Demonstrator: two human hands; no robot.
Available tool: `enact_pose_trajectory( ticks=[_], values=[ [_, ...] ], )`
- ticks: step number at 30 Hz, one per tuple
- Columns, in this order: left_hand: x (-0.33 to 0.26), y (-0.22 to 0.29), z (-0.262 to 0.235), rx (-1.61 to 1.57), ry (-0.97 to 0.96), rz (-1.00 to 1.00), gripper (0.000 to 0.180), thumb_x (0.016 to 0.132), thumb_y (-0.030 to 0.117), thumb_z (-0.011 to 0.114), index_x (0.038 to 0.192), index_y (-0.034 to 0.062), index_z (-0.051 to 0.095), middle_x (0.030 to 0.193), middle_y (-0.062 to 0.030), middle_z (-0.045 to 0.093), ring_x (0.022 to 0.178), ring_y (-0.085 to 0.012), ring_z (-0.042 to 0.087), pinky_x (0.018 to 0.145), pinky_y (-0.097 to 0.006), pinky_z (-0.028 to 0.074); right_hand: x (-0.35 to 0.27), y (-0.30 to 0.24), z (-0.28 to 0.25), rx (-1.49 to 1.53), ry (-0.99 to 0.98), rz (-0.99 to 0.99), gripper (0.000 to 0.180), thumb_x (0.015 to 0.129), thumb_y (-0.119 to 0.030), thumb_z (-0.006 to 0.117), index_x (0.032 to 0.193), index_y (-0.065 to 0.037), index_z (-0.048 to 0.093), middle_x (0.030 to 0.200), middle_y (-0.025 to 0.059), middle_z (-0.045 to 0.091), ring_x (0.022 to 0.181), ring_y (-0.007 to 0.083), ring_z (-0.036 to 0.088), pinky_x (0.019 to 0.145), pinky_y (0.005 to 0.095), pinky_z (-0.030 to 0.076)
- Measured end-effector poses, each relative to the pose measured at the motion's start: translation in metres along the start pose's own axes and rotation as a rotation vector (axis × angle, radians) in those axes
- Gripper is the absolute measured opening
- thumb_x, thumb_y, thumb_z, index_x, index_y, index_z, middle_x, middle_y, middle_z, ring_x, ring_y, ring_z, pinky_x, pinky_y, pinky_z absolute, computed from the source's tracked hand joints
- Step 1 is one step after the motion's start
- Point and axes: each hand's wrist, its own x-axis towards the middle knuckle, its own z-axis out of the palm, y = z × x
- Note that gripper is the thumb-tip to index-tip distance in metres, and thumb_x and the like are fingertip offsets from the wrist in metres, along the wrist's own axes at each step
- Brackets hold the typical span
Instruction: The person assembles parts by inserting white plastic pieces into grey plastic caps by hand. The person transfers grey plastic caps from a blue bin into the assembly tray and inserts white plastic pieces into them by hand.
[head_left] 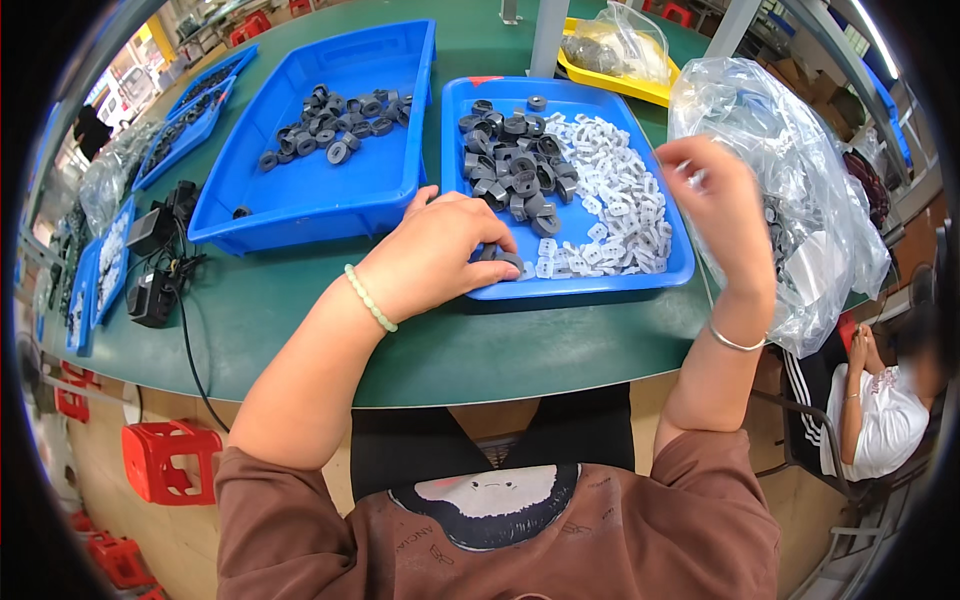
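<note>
Landmark: a blue tray (672, 268) set on the green desk (480, 350), straight ahead of the person; all places below are given from it.
Grey rings: a dark ring (503, 257) is pinched at the tray's near edge, at its left half; the main heap of grey rings (512, 165) lies farther in, toward the tray's far left corner.
White pieces: a spread of small white plastic pieces (620, 205) is seen over the tray's right half.
Left hand: the left hand (435, 250) is laid palm-down over the tray's near-left rim, wrist bent, fingers closed on the dark ring.
Right hand: the right hand (718, 205) is raised above the tray's right edge, back to the camera, fingers drawn together on something small and pale; what it is cannot be told.
Key relation: the pinched ring lies to the left of and below the raised right hand, with the white pieces between them; the left hand is the nearer to the ring heap.
Ring axis: cannot be told, the ring being half covered.
Beside the tray: a clear plastic bag (800, 170) is banked at its right; a second blue tray (310, 200) of rings stands at its left.
</note>
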Motion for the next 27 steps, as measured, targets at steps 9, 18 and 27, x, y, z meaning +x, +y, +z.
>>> enact_pose_trajectory(
  ticks=[9,18,27],
  values=[
    [0.004,0.007,0.000,-0.037,-0.085,-0.088,0.011,0.087,0.019,0.068,0.094,0.0107,0.067,0.092,-0.0037,0.066,0.098,-0.0244,0.061,0.114,-0.057,0.017,-0.001,-0.002,0.042,-0.215,-0.495,-0.196,0.018,0.072,-0.011,0.077,0.088,-0.003,0.072,0.088,0.0139,0.063,0.092,0.0324,0.061,0.081,0.0393,0.049],
    [0.005,0.005,-0.006,-0.134,-0.122,-0.108,0.013,0.086,0.017,0.070,0.096,0.0092,0.067,0.091,-0.0031,0.066,0.086,-0.0233,0.061,0.114,-0.054,0.021,0.000,0.000,0.044,-0.305,-0.524,-0.133,0.018,0.069,-0.008,0.078,0.083,-0.001,0.069,0.087,0.0134,0.063,0.091,0.0315,0.060,0.081,0.0390,0.049],
    [0.019,0.006,0.012,-0.549,0.267,-0.139,0.019,0.084,0.004,0.068,0.103,0.0040,0.069,0.091,-0.0057,0.069,0.076,-0.0118,0.061,0.084,-0.028,0.052,0.007,-0.020,0.045,0.266,-0.260,0.074,0.011,0.083,-0.007,0.071,0.091,-0.001,0.064,0.082,0.0077,0.066,0.075,0.0178,0.064,0.070,0.0284,0.051]
  ],
)
